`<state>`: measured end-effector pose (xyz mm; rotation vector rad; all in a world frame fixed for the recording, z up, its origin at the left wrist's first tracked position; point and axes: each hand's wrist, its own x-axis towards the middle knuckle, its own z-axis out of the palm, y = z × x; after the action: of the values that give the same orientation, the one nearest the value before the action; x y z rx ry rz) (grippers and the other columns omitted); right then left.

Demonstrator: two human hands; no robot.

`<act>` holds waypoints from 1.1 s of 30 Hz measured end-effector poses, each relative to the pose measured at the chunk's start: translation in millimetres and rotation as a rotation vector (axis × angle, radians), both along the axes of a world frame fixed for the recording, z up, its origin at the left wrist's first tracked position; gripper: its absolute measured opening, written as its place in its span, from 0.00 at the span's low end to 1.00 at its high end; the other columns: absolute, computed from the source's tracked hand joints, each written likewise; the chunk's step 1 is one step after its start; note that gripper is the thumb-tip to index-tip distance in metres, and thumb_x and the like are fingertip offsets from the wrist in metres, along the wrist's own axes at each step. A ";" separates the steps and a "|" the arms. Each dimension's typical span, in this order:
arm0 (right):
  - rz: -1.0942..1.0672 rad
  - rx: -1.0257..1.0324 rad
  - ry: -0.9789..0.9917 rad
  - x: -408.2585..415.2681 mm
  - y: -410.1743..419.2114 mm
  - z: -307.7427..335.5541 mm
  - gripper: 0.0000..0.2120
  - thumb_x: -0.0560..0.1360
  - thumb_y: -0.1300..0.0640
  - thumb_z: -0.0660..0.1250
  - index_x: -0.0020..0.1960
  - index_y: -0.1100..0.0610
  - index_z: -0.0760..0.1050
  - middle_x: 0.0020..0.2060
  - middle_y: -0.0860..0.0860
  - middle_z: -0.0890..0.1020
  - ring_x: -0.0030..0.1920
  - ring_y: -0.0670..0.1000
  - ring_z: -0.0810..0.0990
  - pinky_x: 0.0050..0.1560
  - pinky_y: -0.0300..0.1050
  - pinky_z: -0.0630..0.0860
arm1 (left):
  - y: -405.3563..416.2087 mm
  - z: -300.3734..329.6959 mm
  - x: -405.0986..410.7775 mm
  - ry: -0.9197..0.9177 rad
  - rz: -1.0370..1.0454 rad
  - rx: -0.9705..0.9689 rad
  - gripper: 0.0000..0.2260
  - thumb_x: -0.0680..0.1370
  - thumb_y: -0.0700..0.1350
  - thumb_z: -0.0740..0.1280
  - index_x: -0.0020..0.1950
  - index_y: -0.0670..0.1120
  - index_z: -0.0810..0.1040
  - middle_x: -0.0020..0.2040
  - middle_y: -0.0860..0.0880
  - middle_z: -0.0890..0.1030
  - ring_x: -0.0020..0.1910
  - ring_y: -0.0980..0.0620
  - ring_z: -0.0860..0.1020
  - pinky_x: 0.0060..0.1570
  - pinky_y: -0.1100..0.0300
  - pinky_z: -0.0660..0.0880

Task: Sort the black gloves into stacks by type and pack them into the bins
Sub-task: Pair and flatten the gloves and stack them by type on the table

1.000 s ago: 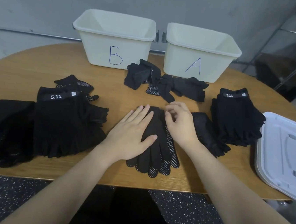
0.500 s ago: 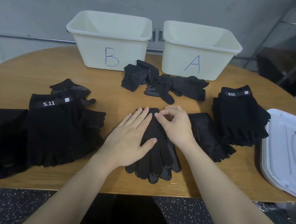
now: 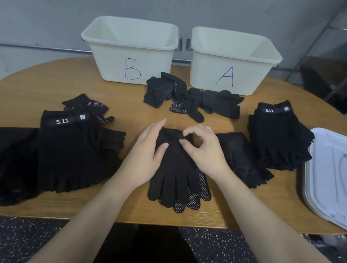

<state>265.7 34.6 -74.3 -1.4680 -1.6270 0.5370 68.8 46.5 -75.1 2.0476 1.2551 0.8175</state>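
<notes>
**Hand Position at the Centre Glove Stack**

The left hand [image 3: 147, 150] is laid flat along the left edge of the dotted glove stack [image 3: 176, 174], fingers straight and pointing toward the bins, thumb resting on the fabric. The right hand [image 3: 201, 149] is held over the cuff end of the same stack, fingers curled, with thumb and forefinger brought together on the fabric in a pinch. Both forearms are extended over the near edge of the table [image 3: 55, 84]. The stack is located at the table's centre, fingertips toward the person. Bin B [image 3: 130, 62] and bin A [image 3: 232, 73] are positioned side by side at the far edge. Loose gloves [image 3: 193, 100] are lying before them.
</notes>
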 end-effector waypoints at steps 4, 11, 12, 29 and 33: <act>0.045 -0.034 0.057 -2.2 -6.1 6.1 0.10 0.76 0.62 0.74 0.48 0.48 0.79 0.45 0.39 0.81 0.52 0.41 0.78 0.56 0.31 0.70 | 4.0 1.5 2.2 0.007 0.016 0.132 0.21 0.84 0.42 0.65 0.78 0.48 0.70 0.74 0.51 0.73 0.74 0.54 0.68 0.76 0.51 0.66; 0.056 -0.030 0.050 -1.0 -23.7 26.0 0.12 0.77 0.63 0.73 0.45 0.47 0.76 0.42 0.42 0.81 0.47 0.38 0.78 0.52 0.30 0.71 | 14.5 38.6 6.4 0.289 -0.053 0.340 0.10 0.81 0.43 0.69 0.61 0.46 0.83 0.52 0.50 0.80 0.56 0.48 0.74 0.57 0.48 0.73; 0.054 -0.041 0.048 -0.4 -26.1 28.6 0.13 0.76 0.63 0.73 0.45 0.46 0.76 0.42 0.42 0.81 0.46 0.38 0.78 0.52 0.29 0.71 | 13.8 44.0 7.7 0.313 -0.062 0.343 0.09 0.81 0.43 0.69 0.61 0.46 0.83 0.52 0.50 0.79 0.56 0.48 0.75 0.57 0.49 0.73; 0.192 0.116 -0.351 7.6 -86.7 38.4 0.07 0.78 0.56 0.71 0.55 0.50 0.83 0.50 0.38 0.83 0.53 0.42 0.77 0.63 0.41 0.66 | -62.9 50.1 -27.8 0.253 -0.239 0.423 0.11 0.79 0.43 0.74 0.61 0.45 0.85 0.53 0.52 0.83 0.55 0.52 0.75 0.56 0.52 0.78; 0.218 0.192 -0.487 5.8 -100.7 26.4 0.08 0.78 0.57 0.70 0.56 0.52 0.83 0.51 0.42 0.83 0.55 0.47 0.78 0.61 0.46 0.68 | -73.7 34.1 -36.2 0.224 -0.224 0.420 0.09 0.77 0.42 0.75 0.57 0.45 0.86 0.53 0.53 0.83 0.55 0.51 0.76 0.55 0.49 0.79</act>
<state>271.6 -66.1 -47.9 -1.3502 -2.1694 0.1327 32.6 -27.2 -41.0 2.6236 0.9987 0.8136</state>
